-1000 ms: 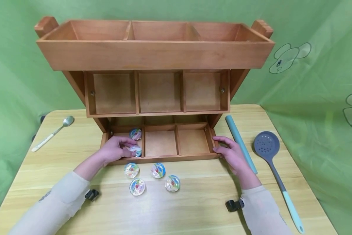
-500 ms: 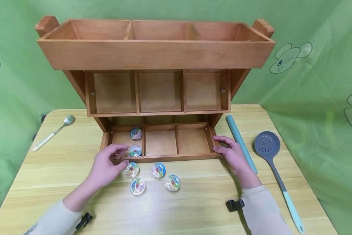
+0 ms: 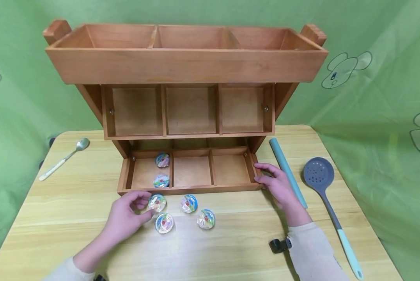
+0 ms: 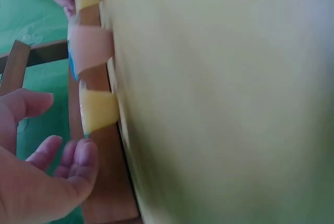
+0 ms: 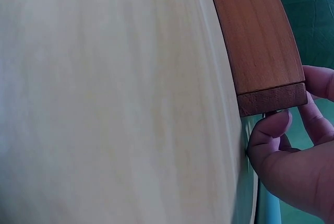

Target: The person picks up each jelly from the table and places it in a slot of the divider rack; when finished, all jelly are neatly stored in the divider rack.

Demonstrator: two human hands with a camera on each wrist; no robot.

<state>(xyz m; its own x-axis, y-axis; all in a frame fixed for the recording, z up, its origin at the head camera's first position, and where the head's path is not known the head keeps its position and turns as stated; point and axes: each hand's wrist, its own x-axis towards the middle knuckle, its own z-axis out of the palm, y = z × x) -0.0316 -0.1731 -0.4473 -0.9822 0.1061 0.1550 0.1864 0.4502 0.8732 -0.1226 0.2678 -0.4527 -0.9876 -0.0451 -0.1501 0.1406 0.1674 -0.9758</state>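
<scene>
My left hand (image 3: pixel 129 216) is at the table in front of the wooden rack, thumb and fingers apart beside a small foil-lidded jelly cup (image 3: pixel 157 203). In the left wrist view its fingertips come close to a yellow cup (image 4: pixel 99 110), with nothing between them. Three more jelly cups stand nearby: one nearer the front (image 3: pixel 164 223), a blue-edged one (image 3: pixel 189 203) and one to the right (image 3: pixel 206 219). Two cups (image 3: pixel 162 160) sit in the bottom tray's left compartment. My right hand (image 3: pixel 274 183) holds the bottom tray (image 3: pixel 210 189) at its right end, thumb and fingers on the corner.
Above the bottom tray, two more three-compartment trays (image 3: pixel 185 66) rise and overhang it. A spoon (image 3: pixel 64 159) lies at the left. To the right are a blue-green rod (image 3: pixel 287 171) and a slotted skimmer (image 3: pixel 318 173). Green cloth hangs behind.
My left hand has let go of a jelly cup in the bottom tray's left compartment and moved back toward me, down to the cups on the table. My right hand has stayed in place.
</scene>
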